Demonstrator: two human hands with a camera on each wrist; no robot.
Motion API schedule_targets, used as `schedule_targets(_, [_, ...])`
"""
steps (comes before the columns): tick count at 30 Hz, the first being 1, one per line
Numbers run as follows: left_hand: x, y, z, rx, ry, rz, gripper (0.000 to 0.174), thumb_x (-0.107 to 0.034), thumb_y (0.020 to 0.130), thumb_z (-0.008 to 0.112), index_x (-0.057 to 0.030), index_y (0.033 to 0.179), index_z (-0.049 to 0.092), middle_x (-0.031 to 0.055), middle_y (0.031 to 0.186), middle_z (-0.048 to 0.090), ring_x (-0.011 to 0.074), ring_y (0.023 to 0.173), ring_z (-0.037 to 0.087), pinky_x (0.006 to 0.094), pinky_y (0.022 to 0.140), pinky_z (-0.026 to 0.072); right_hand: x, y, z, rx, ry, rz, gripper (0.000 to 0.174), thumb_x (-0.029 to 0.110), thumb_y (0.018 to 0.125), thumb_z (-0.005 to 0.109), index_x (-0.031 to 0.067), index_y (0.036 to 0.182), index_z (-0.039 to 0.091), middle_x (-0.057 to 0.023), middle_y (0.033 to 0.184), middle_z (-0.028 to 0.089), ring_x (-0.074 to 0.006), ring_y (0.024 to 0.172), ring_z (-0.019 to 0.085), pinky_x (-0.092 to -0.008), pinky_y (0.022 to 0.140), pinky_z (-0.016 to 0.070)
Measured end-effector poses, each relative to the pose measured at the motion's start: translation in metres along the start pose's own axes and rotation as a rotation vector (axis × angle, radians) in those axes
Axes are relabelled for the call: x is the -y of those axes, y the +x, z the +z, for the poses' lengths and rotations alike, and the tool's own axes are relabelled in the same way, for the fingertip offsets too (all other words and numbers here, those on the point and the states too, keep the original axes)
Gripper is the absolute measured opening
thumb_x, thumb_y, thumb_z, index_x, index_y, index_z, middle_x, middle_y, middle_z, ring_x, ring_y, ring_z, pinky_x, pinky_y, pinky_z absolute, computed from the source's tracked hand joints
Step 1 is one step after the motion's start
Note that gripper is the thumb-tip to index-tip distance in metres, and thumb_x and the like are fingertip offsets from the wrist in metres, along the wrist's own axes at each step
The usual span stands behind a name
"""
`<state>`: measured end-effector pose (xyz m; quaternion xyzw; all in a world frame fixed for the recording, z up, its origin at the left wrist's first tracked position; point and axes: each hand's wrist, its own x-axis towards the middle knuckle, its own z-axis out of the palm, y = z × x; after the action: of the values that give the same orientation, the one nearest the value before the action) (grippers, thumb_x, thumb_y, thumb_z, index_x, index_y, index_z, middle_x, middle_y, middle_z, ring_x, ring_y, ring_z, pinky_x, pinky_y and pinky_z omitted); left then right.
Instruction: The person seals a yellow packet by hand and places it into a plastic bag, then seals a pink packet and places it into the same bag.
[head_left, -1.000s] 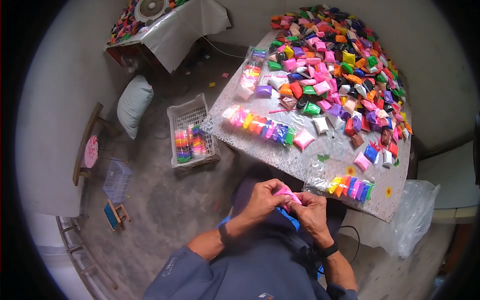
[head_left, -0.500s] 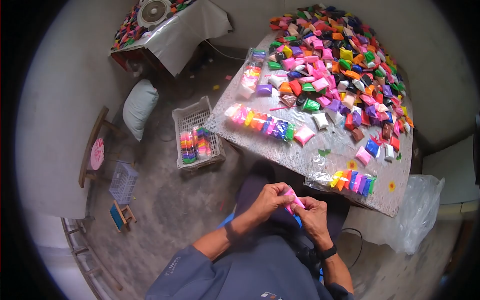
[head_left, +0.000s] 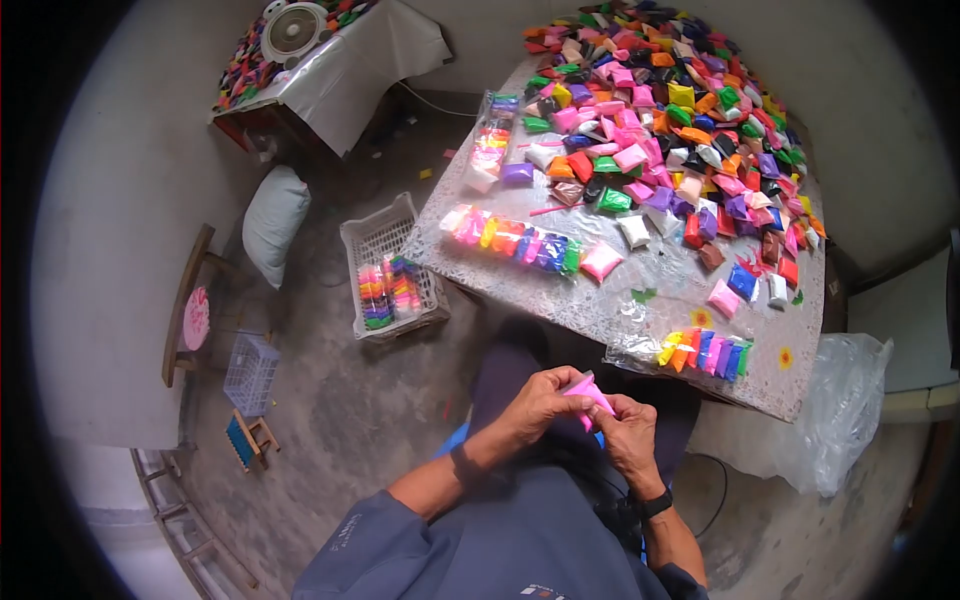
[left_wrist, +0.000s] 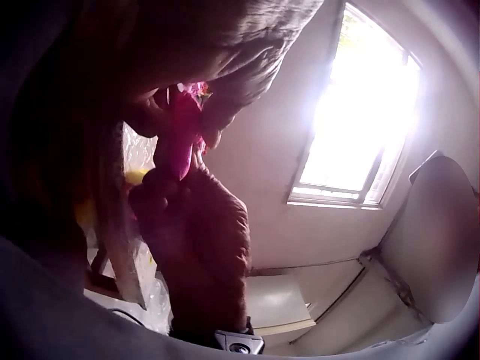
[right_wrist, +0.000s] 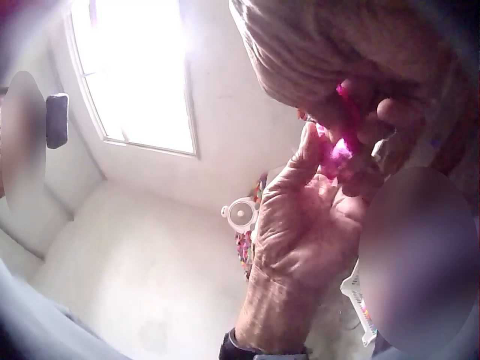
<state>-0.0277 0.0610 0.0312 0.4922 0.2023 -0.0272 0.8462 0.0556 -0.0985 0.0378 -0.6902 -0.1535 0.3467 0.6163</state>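
Above the lap, both hands pinch a small shiny pink packet (head_left: pixel 588 396) between thumbs and fingers. My left hand (head_left: pixel 536 408) grips its left side and my right hand (head_left: pixel 630 436) holds its lower right. In the left wrist view the pink packet (left_wrist: pixel 178 142) shows dark between the fingertips, partly covered by them. The right wrist view shows it as a bright pink patch (right_wrist: pixel 339 156) among the fingers. On the table edge just beyond lies a clear bag (head_left: pixel 632 345) with a row of coloured packets (head_left: pixel 704 354).
A heap of coloured packets (head_left: pixel 650 110) covers the back of the lace-clothed table (head_left: pixel 480 262). Two filled clear sleeves (head_left: pixel 510 240) (head_left: pixel 490 150) lie at its left side. A white crate (head_left: pixel 376 226) with packed sleeves stands on the floor. Clear plastic (head_left: pixel 840 410) hangs at right.
The pink packet has been turned and flattened between the fingers, so more of its face shows. Both hands stay over the lap; the head view has shifted slightly.
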Motion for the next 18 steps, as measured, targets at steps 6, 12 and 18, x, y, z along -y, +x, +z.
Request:
schedule_targets(6, [0.037,0.002,0.01,-0.164,-0.368,0.082,0.029,-0.016,0.091,0.073,0.0005,0.113,0.064,0.0087,0.105,0.068,0.0128,0.093,0.065,0.0278,0.083,0.0524,-0.012,0.006,0.005,-0.085,0.165,0.02,0.014,0.006,0.091,0.072,-0.0064,0.099,0.073,-0.0025,0.079,0.07,-0.0074,0.069,0.061,-0.0216,0.064,0.0491])
schedule_targets(12, [0.04,0.003,0.012,-0.182,-0.359,0.156,0.03,-0.014,0.093,0.071,0.001,0.118,0.064,0.0113,0.112,0.07,0.016,0.101,0.066,0.0294,0.089,0.0523,-0.017,0.008,0.014,-0.01,0.275,0.006,0.012,0.003,0.092,0.07,-0.0069,0.099,0.074,-0.0008,0.086,0.069,-0.0051,0.075,0.058,-0.0203,0.07,0.0471])
schedule_targets(18, [0.043,0.005,0.005,-0.251,-0.33,0.138,0.031,-0.009,0.09,0.073,0.0009,0.118,0.066,0.0118,0.11,0.073,0.0138,0.088,0.067,0.026,0.074,0.0534,-0.017,0.007,0.021,-0.03,0.201,0.096,0.013,0.003,0.092,0.069,-0.0076,0.098,0.074,-0.0007,0.083,0.068,-0.005,0.073,0.057,-0.0201,0.068,0.0465])
